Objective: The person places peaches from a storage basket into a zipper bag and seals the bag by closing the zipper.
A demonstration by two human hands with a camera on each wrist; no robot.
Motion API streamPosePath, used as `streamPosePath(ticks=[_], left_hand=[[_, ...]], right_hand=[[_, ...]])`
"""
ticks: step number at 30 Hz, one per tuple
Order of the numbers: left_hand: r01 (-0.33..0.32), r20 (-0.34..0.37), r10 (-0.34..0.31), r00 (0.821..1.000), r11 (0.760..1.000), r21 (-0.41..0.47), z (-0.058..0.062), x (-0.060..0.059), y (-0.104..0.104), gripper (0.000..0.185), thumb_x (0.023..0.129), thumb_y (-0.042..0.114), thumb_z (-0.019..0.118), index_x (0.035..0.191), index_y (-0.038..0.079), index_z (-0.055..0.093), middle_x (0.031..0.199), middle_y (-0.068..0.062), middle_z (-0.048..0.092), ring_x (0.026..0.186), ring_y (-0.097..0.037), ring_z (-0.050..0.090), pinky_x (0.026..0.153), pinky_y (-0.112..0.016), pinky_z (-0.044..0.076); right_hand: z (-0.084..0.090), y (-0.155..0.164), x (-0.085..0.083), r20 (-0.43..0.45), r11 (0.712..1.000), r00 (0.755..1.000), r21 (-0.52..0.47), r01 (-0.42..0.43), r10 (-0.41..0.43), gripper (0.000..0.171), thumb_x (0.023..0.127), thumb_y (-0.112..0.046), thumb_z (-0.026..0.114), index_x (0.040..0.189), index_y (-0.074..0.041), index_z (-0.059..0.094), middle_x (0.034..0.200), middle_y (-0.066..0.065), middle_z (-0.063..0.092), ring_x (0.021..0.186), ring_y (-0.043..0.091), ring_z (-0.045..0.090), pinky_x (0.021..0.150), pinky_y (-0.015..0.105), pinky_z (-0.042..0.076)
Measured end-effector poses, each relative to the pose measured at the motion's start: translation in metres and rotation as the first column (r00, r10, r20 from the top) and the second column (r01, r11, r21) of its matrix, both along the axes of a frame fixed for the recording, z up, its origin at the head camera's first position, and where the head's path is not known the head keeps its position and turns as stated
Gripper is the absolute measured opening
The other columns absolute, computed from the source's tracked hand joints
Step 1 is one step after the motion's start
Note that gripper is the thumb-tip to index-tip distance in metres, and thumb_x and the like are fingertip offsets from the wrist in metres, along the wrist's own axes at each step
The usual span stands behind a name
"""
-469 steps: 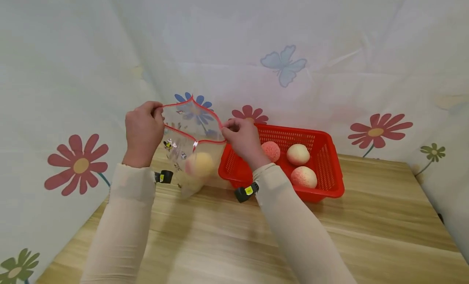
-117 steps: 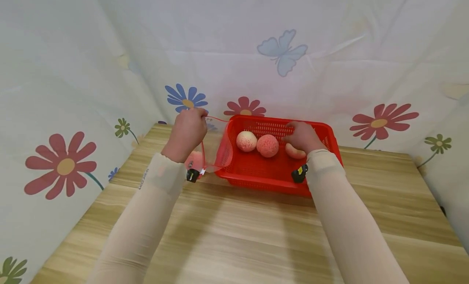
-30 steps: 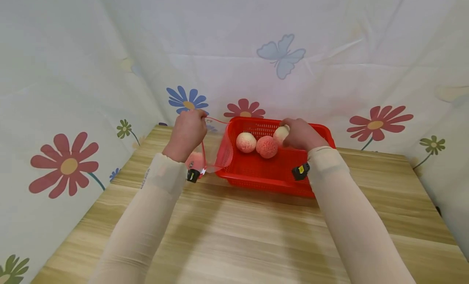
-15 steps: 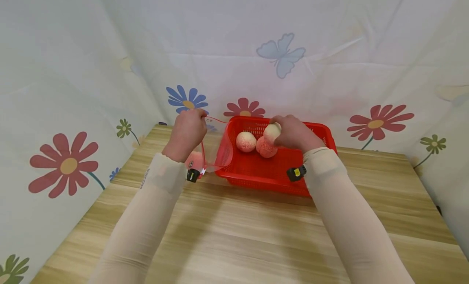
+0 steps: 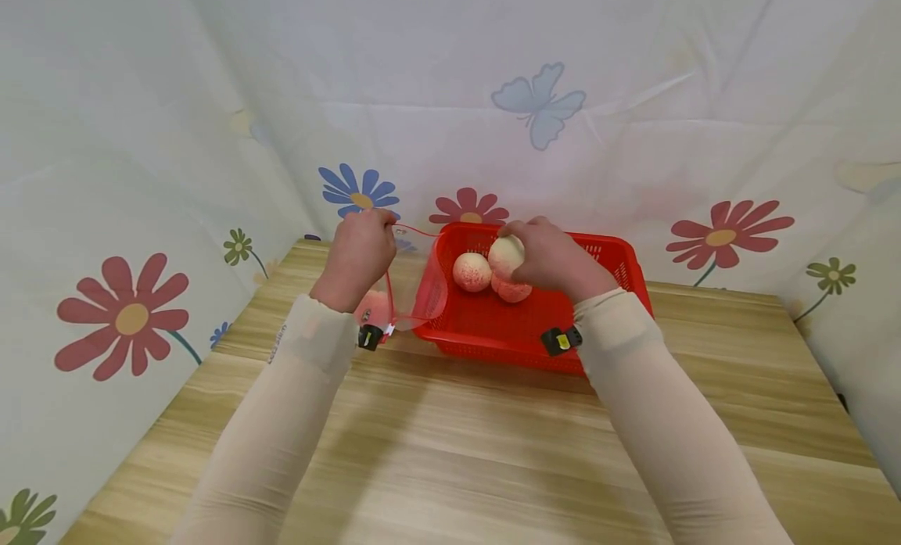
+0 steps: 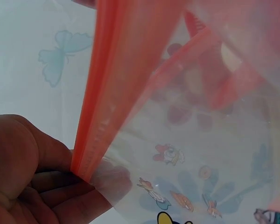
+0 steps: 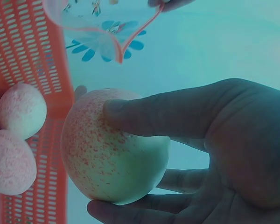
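Note:
My left hand point(image 5: 357, 252) pinches the red zip edge of a clear printed zip bag point(image 6: 182, 140), whose mouth gapes toward the basket. Through the film shows a pink peach point(image 5: 375, 304), partly covered by the wrist camera. Thumb and fingers of my right hand point(image 5: 552, 256) grip a cream peach with red speckles point(image 7: 112, 149), raised over the red basket point(image 5: 507, 353). Below it in the basket lie a pale speckled peach point(image 5: 472, 272) and a pinker peach point(image 5: 515, 291), the latter partly hidden by the held one.
Bag and basket are close together on a wood-grain table point(image 5: 436, 451), the bag's mouth overlapping the basket's left end. A hanging cloth point(image 5: 633, 162) with printed flowers and a butterfly closes off the back and sides.
Seconds ago my right hand reached to the peach at the basket's right; it has since lifted it and moved left over the pinker peach. My left hand keeps its place on the bag.

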State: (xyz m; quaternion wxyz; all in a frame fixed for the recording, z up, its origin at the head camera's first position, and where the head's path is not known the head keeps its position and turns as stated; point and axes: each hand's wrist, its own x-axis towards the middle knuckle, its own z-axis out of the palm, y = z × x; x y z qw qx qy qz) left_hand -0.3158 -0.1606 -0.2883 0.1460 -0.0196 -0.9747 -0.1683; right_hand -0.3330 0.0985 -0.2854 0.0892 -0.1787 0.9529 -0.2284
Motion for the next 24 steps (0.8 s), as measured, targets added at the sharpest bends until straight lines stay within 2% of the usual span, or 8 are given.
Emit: streamPosePath(ticks=[9, 14, 24], left_hand=[[-0.006, 0.004, 0.006, 1.000, 1.000, -0.001, 0.000, 0.001, -0.001, 0.032, 0.097, 0.011, 0.047, 0.120, 0.001, 0.066, 0.116, -0.018, 0.069, 0.099, -0.033, 0.068, 0.084, -0.044, 0.058], [-0.007, 0.000, 0.007, 1.000, 1.000, -0.005, 0.000, 0.002, -0.001, 0.031, 0.097, 0.011, 0.047, 0.120, 0.000, 0.066, 0.116, -0.018, 0.069, 0.099, -0.033, 0.068, 0.084, -0.044, 0.058], [-0.011, -0.003, 0.011, 1.000, 1.000, -0.015, 0.000, 0.003, -0.001, 0.031, 0.097, 0.011, 0.047, 0.119, 0.000, 0.066, 0.116, -0.018, 0.069, 0.101, -0.034, 0.067, 0.087, -0.046, 0.057]], right_hand=[[0.007, -0.012, 0.015, -0.018, 1.000, 1.000, -0.017, -0.023, 0.022, 0.075, 0.070, -0.016, 0.085, 0.136, -0.024, 0.051, 0.136, 0.010, 0.044, 0.113, 0.029, 0.049, 0.079, 0.044, 0.059], [0.010, -0.021, 0.022, -0.053, 0.999, 0.998, 0.006, -0.043, 0.043, 0.073, 0.070, -0.015, 0.084, 0.135, -0.024, 0.051, 0.138, 0.010, 0.042, 0.113, 0.029, 0.050, 0.082, 0.045, 0.058], [0.008, -0.033, 0.033, -0.103, 0.996, 0.992, 0.046, -0.070, 0.075, 0.067, 0.079, -0.032, 0.078, 0.139, -0.025, 0.048, 0.136, 0.008, 0.043, 0.106, 0.027, 0.054, 0.081, 0.044, 0.059]])
